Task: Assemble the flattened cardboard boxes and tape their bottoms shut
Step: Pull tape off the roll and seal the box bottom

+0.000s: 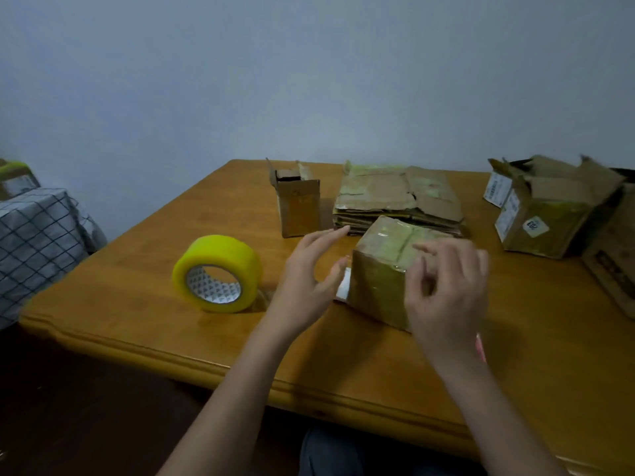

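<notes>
Head view looks down on two bare hands working at a small cardboard box (pixel 381 280) that stands bottom-up on the wooden table (pixel 144 269). Right hand (pixel 446 290) lies against the box's near right corner, its fingers loosely curled with the tips at the top edge, apparently pressing tape down there; whether it pinches anything I cannot tell, as the hand is blurred. Left hand (pixel 309 269) is spread wide just left of the box, fingers straight, the thumb touching or nearly touching the box's left face, holding nothing. Yellowish tape already crosses the box's upturned bottom along the flap seam, which runs away from the person. Both hands are at the box, the right one closer onto it. Left of the box, beyond the left hand, the yellow tape roll (pixel 216 273) stands on edge. Behind the box lies the stack of flattened boxes (pixel 395 197), with an upright open box (pixel 299 207) to the stack's left.
</notes>
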### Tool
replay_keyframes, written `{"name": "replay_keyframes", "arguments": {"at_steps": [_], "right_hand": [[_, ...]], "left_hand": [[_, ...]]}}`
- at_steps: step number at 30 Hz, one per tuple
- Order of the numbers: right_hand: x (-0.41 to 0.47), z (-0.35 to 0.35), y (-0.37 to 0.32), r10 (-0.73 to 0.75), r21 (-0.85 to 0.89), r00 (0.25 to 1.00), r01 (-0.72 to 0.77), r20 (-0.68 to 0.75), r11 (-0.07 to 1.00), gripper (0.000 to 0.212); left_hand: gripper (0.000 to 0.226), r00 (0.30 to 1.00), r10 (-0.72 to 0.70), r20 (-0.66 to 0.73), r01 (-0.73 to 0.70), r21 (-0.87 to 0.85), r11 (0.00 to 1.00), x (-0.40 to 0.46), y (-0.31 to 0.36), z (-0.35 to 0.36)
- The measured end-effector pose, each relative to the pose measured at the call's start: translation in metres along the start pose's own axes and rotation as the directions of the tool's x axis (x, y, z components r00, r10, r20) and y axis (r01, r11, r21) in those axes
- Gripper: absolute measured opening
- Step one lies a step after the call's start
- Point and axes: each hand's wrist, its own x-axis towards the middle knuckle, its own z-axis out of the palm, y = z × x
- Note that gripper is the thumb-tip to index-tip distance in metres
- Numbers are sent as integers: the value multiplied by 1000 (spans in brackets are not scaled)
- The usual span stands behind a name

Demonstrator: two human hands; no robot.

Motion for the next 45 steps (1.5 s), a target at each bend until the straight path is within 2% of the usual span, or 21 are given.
{"name": "replay_keyframes", "arguments": {"at_steps": [2, 3, 5, 6, 7, 9, 12, 14, 16, 18, 20, 22, 25, 28, 30, 31, 33, 35, 37, 41, 45], "right_hand": [[16, -5, 24, 160, 24, 983, -163, 84, 986, 27], [22, -6, 33, 271, 46, 945, -283, 184, 958, 34], [32, -8, 43, 467, 94, 756, -564, 460, 820, 49], [33, -8, 45, 494, 123, 658, -661, 568, 740, 56], [33, -7, 46, 493, 140, 610, -705, 621, 696, 60], [31, -4, 49, 506, 165, 614, -719, 606, 675, 59], [23, -1, 52, 554, 162, 642, -718, 530, 677, 51], [19, 2, 52, 562, 157, 657, -708, 502, 688, 49], [16, 3, 48, 529, 172, 701, -665, 478, 727, 48], [16, 3, 47, 504, 161, 721, -634, 476, 756, 43], [15, 1, 47, 524, 140, 686, -664, 505, 735, 34], [16, -1, 49, 543, 99, 634, -696, 551, 712, 41], [23, -6, 54, 517, 28, 590, -675, 620, 737, 46], [39, -3, 61, 447, 27, 535, -662, 717, 749, 35], [46, 0, 60, 428, 67, 525, -685, 736, 725, 42], [47, 1, 59, 412, 89, 537, -680, 736, 727, 49], [43, 1, 57, 367, 115, 557, -649, 745, 752, 46], [43, 0, 58, 362, 84, 529, -643, 768, 761, 47], [48, -3, 61, 375, 19, 469, -644, 800, 764, 53], [61, -11, 59, 410, -11, 352, -748, 841, 664, 60], [61, -17, 55, 439, 40, 361, -807, 822, 589, 38]], "left_hand": [[58, 992, -85, 95, 99, -157, 983, 6, 6, 22], [66, 983, -122, 137, 150, -220, 964, 8, 7, 32], [75, 973, -165, 163, 205, -279, 938, 11, 6, 49], [76, 972, -178, 154, 217, -292, 931, 12, 5, 53], [76, 970, -194, 144, 230, -303, 925, 14, 4, 55], [75, 963, -243, 120, 269, -319, 909, 17, 0, 53], [69, 952, -304, -32, 290, -222, 931, 20, -4, 45], [48, 948, -290, -134, 269, -153, 951, 19, -1, 46], [29, 941, -295, -168, 259, -207, 943, 14, 9, 52], [31, 943, -309, -123, 246, -365, 898, 9, 22, 59], [36, 952, -298, -70, 242, -425, 872, 6, 33, 65], [33, 957, -287, -42, 247, -402, 882, 5, 38, 69], [39, 956, -293, 16, 287, -262, 922, 9, 42, 65], [23, 885, -444, 138, 463, -173, 869, 23, 45, 53], [24, 837, -512, 196, 544, -184, 819, 31, 46, 51], [25, 837, -511, 197, 544, -189, 817, 32, 47, 52], [27, 860, -484, 163, 509, -193, 839, 29, 46, 56], [27, 865, -477, 156, 501, -238, 832, 27, 44, 57], [28, 836, -518, 182, 549, -273, 790, 29, 43, 54], [34, 723, -636, 270, 691, -263, 673, 39, 42, 48], [29, 740, -584, 333, 673, -353, 651, 31, 45, 40]]}}
